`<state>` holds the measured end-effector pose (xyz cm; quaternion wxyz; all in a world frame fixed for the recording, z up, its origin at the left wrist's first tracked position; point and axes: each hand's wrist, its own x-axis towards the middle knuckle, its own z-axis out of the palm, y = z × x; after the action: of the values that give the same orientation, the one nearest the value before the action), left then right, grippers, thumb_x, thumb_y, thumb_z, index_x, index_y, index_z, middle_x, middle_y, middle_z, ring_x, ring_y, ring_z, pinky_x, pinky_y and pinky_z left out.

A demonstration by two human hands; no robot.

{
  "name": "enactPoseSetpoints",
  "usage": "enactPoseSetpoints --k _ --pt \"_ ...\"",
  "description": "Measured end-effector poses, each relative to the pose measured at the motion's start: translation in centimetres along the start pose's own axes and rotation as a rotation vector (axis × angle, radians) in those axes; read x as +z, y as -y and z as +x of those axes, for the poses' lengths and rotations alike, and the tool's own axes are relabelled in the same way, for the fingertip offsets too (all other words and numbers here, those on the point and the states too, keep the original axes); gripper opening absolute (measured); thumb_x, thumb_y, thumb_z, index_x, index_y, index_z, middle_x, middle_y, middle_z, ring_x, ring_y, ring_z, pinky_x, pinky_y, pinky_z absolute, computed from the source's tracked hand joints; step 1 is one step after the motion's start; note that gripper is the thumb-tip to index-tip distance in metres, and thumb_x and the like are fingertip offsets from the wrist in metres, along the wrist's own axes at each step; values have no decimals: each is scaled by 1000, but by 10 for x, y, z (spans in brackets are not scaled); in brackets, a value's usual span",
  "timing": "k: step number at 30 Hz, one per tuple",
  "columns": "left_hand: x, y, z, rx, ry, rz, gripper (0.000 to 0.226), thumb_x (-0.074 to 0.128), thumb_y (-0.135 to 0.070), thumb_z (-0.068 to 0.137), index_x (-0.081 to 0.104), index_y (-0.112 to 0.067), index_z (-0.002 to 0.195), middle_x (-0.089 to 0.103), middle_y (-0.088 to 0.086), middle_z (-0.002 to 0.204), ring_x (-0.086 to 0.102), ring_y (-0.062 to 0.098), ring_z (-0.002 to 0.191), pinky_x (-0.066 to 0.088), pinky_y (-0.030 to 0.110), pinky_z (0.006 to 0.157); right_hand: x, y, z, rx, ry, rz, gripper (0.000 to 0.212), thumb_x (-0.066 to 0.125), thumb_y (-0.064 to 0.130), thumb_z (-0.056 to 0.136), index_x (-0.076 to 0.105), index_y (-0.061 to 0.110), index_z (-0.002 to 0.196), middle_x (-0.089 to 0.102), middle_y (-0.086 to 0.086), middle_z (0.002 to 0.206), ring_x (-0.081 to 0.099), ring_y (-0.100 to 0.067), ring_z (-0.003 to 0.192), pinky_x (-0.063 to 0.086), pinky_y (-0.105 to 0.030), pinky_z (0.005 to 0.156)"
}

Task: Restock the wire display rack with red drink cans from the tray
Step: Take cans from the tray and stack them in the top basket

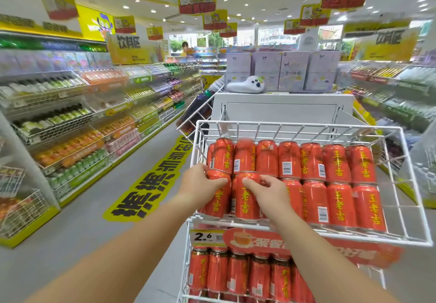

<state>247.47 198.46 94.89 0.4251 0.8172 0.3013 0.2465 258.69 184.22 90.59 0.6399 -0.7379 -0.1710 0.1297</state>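
The white wire display rack (410, 184) stands in front of me, its top basket holding two rows of red drink cans with yellow characters. My left hand (200, 182) grips the top of the front-left red can (218, 200). My right hand (269, 188) grips the top of the neighbouring red can (245, 204). Both cans stand upright in the front row of the basket. A lower tier (236, 276) holds several more red cans. No tray is in view.
A price tag reading 2.6 (206, 236) and a red banner hang on the basket's front. Behind the rack is a white cabinet (280, 111) with purple boxes on it. Stocked drink shelves (70, 125) line the aisle on the left, more shelves on the right.
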Motion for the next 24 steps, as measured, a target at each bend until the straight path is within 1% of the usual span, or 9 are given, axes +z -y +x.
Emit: enactPoseSetpoints --k 2,6,9,12,15,18,20,22,24 --pt "0 2 1 8 -16 47 28 80 -32 82 53 -28 86 70 0 87 69 17 79 59 36 71 5 -2 1 -6 14 9 31 80 38 82 75 20 106 76 10 93 72 -9 82 59 -27 67" --pt "-2 4 4 106 -31 249 22 72 -32 90 55 -19 95 64 -3 83 63 17 72 48 28 58 16 -5 4 11 -6 -28 59 79 47 80 64 16 128 68 1 123 67 -19 107 57 -45 93" --pt "-3 6 10 160 -64 457 15 55 -16 97 66 -7 92 69 9 90 64 29 80 53 37 68 18 -3 2 -22 -33 -93 59 76 49 82 60 18 130 62 3 126 59 -15 111 52 -38 96" --pt "-4 6 15 177 -19 561 21 41 -4 91 60 -5 83 63 11 89 65 36 87 54 42 72 19 -6 3 -79 -50 -125 59 75 50 83 61 19 132 60 3 129 55 -15 111 48 -34 96" --pt "-2 5 10 258 45 642 17 48 -26 96 56 -11 92 53 10 107 59 32 98 46 36 76 23 -7 4 -82 -51 -124 66 76 53 81 61 18 135 62 4 131 57 -18 121 48 -40 104" --pt "2 14 2 412 -35 1090 50 36 -50 101 60 -7 109 45 12 114 44 29 108 41 38 87 28 -8 1 -115 -55 -145 82 70 71 70 63 21 134 65 5 134 61 -16 120 50 -45 104" --pt "0 25 3 453 -92 1256 64 26 -54 104 52 -1 129 40 13 129 37 30 116 33 41 94 32 -8 1 -114 -20 -153 90 64 78 65 62 22 136 65 5 135 61 -17 121 51 -46 103" --pt "-6 34 7 424 -83 1237 69 23 -56 104 29 -5 151 26 13 151 28 32 131 26 46 104 34 -4 1 -115 6 -166 79 67 69 76 60 21 138 61 4 138 58 -19 125 48 -45 106" --pt "-10 42 13 468 -33 1199 67 23 -59 103 13 -23 158 21 10 159 24 33 139 20 51 109 33 -6 3 -115 -6 -157 62 70 53 86 59 20 137 61 3 133 56 -15 122 47 -37 103"
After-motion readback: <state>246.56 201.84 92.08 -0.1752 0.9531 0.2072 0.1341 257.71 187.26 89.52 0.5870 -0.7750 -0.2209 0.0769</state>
